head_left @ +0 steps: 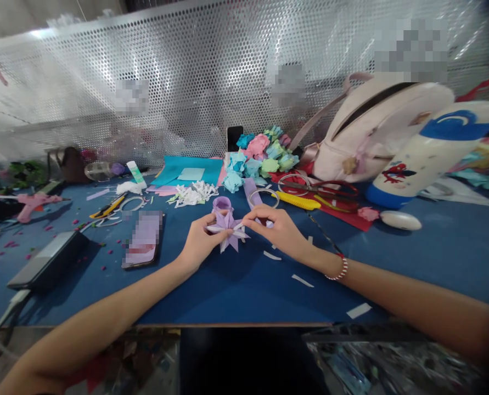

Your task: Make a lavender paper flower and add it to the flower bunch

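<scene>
A lavender folded-paper star (pixel 229 224) with pointed tips is held just above the blue table. My left hand (pixel 205 240) is closed on its left side, thumb across the front and fingers behind. My right hand (pixel 277 229) pinches at the star's right side; a pale bit of paper shows at the fingertips, and I cannot tell whether it is part of the star. Directly behind the star stands a lavender paper roll (pixel 223 204). A lavender paper strip (pixel 250 191) and a ring of tape (pixel 264 197) lie just beyond my right hand.
White paper strips (pixel 195 193) are heaped ahead, before blue sheets (pixel 186 170). Crumpled paper flowers (pixel 258 153) pile behind. A phone (pixel 144 238), box cutter (pixel 108 207) and power bank (pixel 49 260) lie left. A yellow cutter (pixel 296 201), bottle (pixel 425 153) and backpack (pixel 376 126) are right.
</scene>
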Demonstrator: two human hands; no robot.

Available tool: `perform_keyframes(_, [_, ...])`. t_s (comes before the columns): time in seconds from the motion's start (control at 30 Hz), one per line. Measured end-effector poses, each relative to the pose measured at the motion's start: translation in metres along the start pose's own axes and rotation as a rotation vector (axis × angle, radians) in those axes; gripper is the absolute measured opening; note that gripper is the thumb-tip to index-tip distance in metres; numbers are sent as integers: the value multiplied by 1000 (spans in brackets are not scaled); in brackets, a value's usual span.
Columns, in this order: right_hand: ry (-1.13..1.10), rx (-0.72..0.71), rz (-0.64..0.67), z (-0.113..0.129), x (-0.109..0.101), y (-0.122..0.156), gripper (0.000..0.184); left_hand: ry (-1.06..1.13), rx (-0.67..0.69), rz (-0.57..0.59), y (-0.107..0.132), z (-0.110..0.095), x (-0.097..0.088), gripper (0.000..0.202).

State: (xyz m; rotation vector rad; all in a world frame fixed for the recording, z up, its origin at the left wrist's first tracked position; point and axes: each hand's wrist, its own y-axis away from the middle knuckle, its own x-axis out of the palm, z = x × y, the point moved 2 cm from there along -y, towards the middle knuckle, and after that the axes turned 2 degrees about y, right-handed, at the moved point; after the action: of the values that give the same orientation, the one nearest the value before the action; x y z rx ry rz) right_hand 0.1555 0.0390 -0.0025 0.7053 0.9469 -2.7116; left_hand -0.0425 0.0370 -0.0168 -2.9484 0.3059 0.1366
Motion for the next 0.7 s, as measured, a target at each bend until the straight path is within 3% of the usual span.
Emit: perform_keyframes(0.7, [45,48,42,-5,3,0,25,-53,5,-21,2,-4,1,51])
